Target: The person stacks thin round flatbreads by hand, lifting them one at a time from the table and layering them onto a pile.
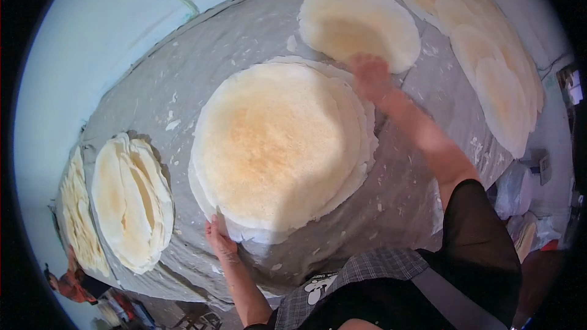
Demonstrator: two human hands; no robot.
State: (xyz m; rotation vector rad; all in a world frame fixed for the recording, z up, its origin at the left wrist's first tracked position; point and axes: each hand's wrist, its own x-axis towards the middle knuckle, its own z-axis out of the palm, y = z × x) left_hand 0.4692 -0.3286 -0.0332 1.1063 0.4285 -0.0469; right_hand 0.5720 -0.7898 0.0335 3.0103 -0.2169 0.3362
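Note:
A stack of large, thin round flatbreads (275, 142) lies on the grey cloth straight in front of me, pale at the rims and toasted tan in the middle. At its near left edge, my left hand (222, 241) holds the rim, with some fingers hidden. My right hand (370, 75), blurred, reaches past the stack to the near edge of another round flatbread (362, 23) farther off. Its fingers look curled, but whether they grip that sheet cannot be made out. Shadow falls across the right side of the middle stack.
Folded flatbreads (130, 206) lie at left, beside a further pile (82, 215). Overlapping flatbreads (495, 64) line the right edge. Scraps dot the grey cloth (183, 82). Another person (75, 279) is at the lower left. Plastic bags (513, 192) sit beyond the right edge.

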